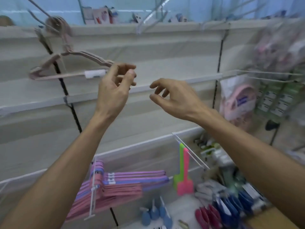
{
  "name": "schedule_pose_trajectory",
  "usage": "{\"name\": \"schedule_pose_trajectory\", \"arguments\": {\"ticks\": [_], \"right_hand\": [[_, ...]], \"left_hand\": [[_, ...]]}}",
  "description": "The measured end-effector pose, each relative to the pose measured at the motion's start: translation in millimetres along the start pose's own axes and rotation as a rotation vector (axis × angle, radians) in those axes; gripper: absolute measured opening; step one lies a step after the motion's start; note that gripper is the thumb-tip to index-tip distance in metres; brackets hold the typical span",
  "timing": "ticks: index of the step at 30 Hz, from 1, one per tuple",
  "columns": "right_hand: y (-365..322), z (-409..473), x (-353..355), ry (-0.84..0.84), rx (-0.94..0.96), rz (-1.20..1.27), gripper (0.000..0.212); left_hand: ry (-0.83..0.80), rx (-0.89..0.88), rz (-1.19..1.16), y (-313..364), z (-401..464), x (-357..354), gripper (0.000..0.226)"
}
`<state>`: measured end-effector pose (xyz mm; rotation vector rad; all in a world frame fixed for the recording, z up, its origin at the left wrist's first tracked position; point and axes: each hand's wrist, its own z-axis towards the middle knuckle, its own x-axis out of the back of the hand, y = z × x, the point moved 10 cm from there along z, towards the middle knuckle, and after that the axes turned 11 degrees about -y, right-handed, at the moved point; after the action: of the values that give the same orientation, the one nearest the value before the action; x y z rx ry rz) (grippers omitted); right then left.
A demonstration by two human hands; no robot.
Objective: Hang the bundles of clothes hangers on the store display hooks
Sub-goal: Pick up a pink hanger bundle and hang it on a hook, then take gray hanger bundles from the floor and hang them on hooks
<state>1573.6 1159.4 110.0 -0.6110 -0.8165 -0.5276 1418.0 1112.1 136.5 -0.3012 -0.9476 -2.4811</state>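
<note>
Both hands are raised and hold nothing — left hand (115, 86) has loosely curled fingers just beside the pale pink hanger bundle with a white label (69, 66), which hangs from a hook at ten o'clock; right hand (175, 95) is relaxed at centre. Pink and purple plastic hanger bundles (115, 184) already hang at six o'clock. The white wire hook (260, 75) at three o'clock looks unfilled, so more hanging may remain.

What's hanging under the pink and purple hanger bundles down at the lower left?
Nothing visible hangs under the pink and purple hanger bundles. Blue bottle-like items sit lower right of them. The left forearm covers their left ends and what lies beneath there.
</note>
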Motion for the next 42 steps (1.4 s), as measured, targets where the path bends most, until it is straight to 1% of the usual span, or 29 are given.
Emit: {"name": "schedule_pose_trajectory", "arguments": {"ticks": [6,10,13,15,21,23,27,31,37,42], "right_hand": [[55.2,-105.6,17.5,0.018,-0.151,-0.043,0.036],[93.9,-177.3,26.9,0.057,-0.292,-0.052,0.032],[118.0,-221.9,32.8,0.081,-0.402,-0.066,0.031],[128.8,-241.6,30.6,0.069,-0.455,-0.084,0.032],[169.6,-321.0,40.9,0.072,-0.686,-0.133,0.036],[182.1,-347.6,44.8,0.079,-0.764,-0.158,0.037],[206.2,-410.6,40.5,0.095,-0.936,-0.182,0.034],[226.8,-481.4,23.4,0.089,-1.101,-0.179,0.034],[281.1,-598.0,-38.0,0.039,-1.309,-0.165,0.036],[337.7,-688.7,-111.4,0.004,-1.373,-0.165,0.036]], "left_hand": [[-0.112,-0.004,-0.231,7.9,-40.7,-86.5,0.020],[-0.199,0.050,-0.379,1.7,-59.5,-149.8,0.016],[-0.283,0.077,-0.493,9.5,-68.5,-201.0,0.014],[-0.321,0.078,-0.552,17.2,-72.0,-226.3,0.014],[-0.513,0.059,-0.666,42.9,-90.3,-314.1,0.014],[-0.574,0.058,-0.698,43.7,-98.0,-341.7,0.014],[-0.702,0.113,-0.788,34.3,-128.0,-402.3,0.013],[-0.835,0.179,-0.855,25.0,-179.1,-466.4,0.013],[-1.029,0.228,-0.858,-2.2,-275.6,-567.6,0.014],[-1.114,0.278,-0.823,-50.4,-363.7,-647.8,0.018]]}}
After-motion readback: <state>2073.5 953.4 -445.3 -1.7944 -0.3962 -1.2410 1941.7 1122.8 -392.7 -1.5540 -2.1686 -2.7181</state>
